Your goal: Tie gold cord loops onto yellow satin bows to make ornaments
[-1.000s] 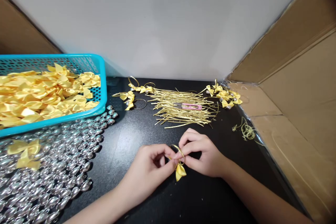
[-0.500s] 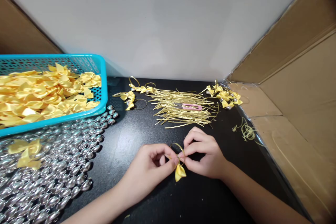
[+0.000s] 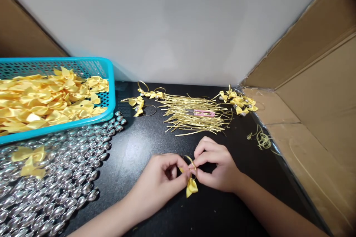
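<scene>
My left hand [image 3: 165,181] pinches a yellow ribbon bow [image 3: 191,188] between thumb and forefinger; one loop hangs below the fingertips. A thin gold tie [image 3: 191,161], bent into a loop, rises from the same spot. My right hand [image 3: 216,164] has its thumb and forefinger closed on the gold tie close against the left fingertips. The fingertips cover the middle of the bow, so the join there is hidden. Beyond the hands lies a bundle of straight gold ties [image 3: 191,124], with pink-handled snips [image 3: 204,113] on top.
A turquoise basket [image 3: 112,92] of yellow bows stands at the left. Many silver beads [image 3: 69,189] spread before it, with loose bows [image 3: 32,161] on them. Finished-looking bows with beads [image 3: 241,104] lie back right, others [image 3: 137,102] back left. Tangled thread [image 3: 263,140] sits near cardboard [image 3: 311,148].
The bow and gold loop have turned slightly and sit a little lower between my fingertips. Both hands keep their pinch. The whole view has shifted slightly.
</scene>
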The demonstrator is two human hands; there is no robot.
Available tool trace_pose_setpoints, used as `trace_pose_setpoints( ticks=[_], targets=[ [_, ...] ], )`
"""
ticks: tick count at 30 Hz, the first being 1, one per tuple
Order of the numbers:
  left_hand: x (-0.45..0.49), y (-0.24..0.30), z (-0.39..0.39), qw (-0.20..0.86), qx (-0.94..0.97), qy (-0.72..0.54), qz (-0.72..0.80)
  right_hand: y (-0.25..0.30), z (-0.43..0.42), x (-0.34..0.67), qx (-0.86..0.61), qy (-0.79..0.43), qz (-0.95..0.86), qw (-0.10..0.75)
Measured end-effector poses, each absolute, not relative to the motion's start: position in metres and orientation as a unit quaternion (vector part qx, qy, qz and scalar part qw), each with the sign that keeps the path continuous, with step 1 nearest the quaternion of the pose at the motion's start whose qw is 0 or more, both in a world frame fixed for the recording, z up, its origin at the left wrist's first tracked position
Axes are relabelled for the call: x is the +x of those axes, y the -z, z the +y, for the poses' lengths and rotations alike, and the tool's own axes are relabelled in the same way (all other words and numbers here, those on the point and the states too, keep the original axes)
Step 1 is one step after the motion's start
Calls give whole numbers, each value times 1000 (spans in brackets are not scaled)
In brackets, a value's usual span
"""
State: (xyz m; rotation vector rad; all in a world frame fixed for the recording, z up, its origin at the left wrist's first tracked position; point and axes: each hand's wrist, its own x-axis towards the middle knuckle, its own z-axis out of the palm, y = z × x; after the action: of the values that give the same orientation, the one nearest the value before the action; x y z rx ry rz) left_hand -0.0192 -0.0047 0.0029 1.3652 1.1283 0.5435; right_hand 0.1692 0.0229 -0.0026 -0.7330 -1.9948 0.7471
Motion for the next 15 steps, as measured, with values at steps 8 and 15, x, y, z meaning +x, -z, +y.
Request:
trace_pose_setpoints(
  ticks=[8, 15],
  targets=[
    [-19, -6, -4, 608, 566, -244, 499, -1, 21, 167, -285, -322, -799, 421],
    [-18, -9, -2, 609, 565, -242, 501, -1, 21, 168, -283, -335, -796, 417]
  ],
)
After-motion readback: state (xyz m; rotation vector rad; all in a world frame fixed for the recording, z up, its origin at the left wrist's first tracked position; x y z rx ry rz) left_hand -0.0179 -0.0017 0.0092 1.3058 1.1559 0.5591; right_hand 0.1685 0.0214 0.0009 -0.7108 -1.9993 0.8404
